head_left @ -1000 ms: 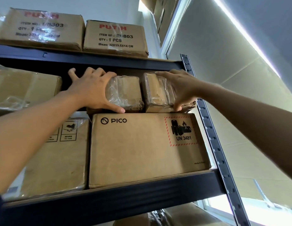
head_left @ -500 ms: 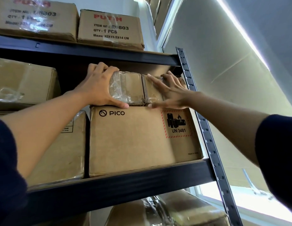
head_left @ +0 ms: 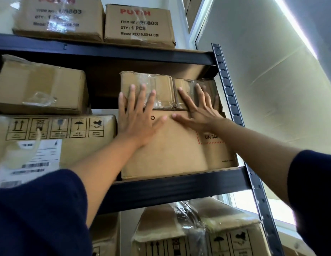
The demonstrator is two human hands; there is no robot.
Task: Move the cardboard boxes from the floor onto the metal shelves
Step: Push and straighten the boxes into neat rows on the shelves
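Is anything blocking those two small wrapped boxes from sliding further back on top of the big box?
Nothing visible does. The left hand and right hand lie flat against the small boxes, which sit on the big box. The space behind them is hidden.

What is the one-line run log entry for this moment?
left hand: flat on small box | right hand: flat on second small box | both on PICO box

Both hands lie flat with fingers spread. The left hand [head_left: 138, 124] presses the left small box [head_left: 148, 85], the right hand [head_left: 198, 115] the right small box [head_left: 187, 87]. Both boxes sit on the big box [head_left: 175, 150] at the shelf's [head_left: 179, 183] right end.
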